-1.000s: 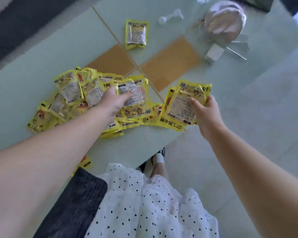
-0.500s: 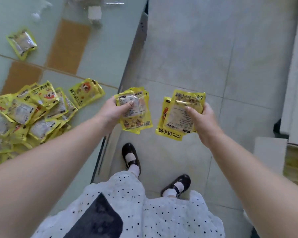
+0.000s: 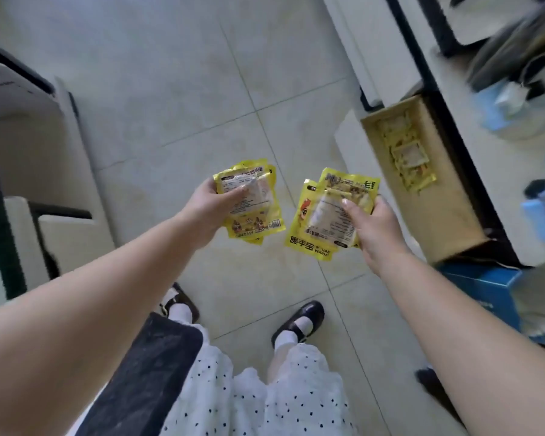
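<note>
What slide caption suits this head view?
Left hand grips the left packets, right hand grips the right packets, over tiled floor near a part-filled cardboard box.

Person wears dotted white dress (image 3: 280, 401), white socks (image 3: 180, 310), black shoes (image 3: 310, 310).

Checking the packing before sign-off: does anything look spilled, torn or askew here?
Nothing serious. The left hand grips the left stack, the right hand the right stack; both yellow packet stacks are fanned unevenly. No packet looks torn; none lies on the floor. The cardboard box's contents are blurred.
</note>
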The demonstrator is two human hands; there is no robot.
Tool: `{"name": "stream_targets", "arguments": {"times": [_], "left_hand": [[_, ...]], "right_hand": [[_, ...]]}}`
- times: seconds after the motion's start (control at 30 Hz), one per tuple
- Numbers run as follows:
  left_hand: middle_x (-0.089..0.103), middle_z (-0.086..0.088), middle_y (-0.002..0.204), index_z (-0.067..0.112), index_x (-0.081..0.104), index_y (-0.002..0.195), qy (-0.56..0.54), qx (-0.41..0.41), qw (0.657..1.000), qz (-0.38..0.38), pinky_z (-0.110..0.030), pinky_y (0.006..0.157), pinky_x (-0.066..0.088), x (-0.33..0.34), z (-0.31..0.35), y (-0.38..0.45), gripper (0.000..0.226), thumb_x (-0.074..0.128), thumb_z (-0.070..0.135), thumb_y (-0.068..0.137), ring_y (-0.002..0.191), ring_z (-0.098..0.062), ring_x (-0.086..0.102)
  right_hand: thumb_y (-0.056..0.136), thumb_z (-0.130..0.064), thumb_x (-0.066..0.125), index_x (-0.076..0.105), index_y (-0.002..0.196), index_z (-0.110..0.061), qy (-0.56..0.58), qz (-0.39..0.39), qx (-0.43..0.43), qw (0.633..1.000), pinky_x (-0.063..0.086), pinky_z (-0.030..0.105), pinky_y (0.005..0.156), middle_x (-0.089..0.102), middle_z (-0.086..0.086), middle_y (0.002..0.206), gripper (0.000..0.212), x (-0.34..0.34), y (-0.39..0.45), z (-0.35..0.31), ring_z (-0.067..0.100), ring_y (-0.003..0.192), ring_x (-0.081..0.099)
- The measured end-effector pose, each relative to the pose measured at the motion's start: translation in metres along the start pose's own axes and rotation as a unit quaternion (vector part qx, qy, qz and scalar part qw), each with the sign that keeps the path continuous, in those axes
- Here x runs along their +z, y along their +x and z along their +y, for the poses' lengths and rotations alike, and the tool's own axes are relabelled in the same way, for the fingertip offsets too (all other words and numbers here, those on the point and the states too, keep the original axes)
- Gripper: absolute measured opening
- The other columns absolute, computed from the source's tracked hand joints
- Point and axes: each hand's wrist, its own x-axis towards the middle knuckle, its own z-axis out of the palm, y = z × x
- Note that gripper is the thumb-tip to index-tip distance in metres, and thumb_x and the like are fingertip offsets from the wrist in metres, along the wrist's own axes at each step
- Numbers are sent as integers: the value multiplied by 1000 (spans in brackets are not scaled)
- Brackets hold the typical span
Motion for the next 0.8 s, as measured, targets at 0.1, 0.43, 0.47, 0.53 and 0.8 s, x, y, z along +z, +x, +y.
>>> {"name": "stream_targets", "arguments": {"times": [0.1,0.43,0.47,0.53,0.8], "left_hand": [[67,-7,102,12,59,111,30,-6,999,-38,-35,75,55,105,-11,3,25,66,17,87,90,-23,66],[69,-5,107,19,60,105,183,-25,975,-126,-44,91,53,320,-26,26,25,70,23,83,99,-23,67],[69,-5,108,18,60,106,203,-22,970,-130,-44,91,53,331,-25,33,28,71,25,82,98,-23,67],[70,-4,106,20,61,103,235,-15,963,-133,-45,90,54,350,-21,51,27,73,27,80,97,-23,68],[71,-5,105,16,62,109,351,-15,919,-181,-48,89,54,422,-8,158,30,72,23,81,96,-23,68]], "right_hand": [[80,-32,67,57,92,-28,44,45,33,997,50,49,96,67,-1,107,16,-88,6,33,20,104,63],[60,-47,67,56,95,-25,207,206,127,948,51,51,93,64,7,111,43,-259,21,121,28,102,63],[64,-44,67,56,93,-25,219,218,130,942,51,52,93,64,7,112,37,-267,25,125,28,102,63],[72,-38,69,56,90,-25,249,238,133,929,52,52,92,64,8,111,26,-278,38,131,28,101,64],[75,-33,69,57,89,-24,332,286,172,882,55,52,85,68,9,105,21,-291,115,147,27,96,67]]}}
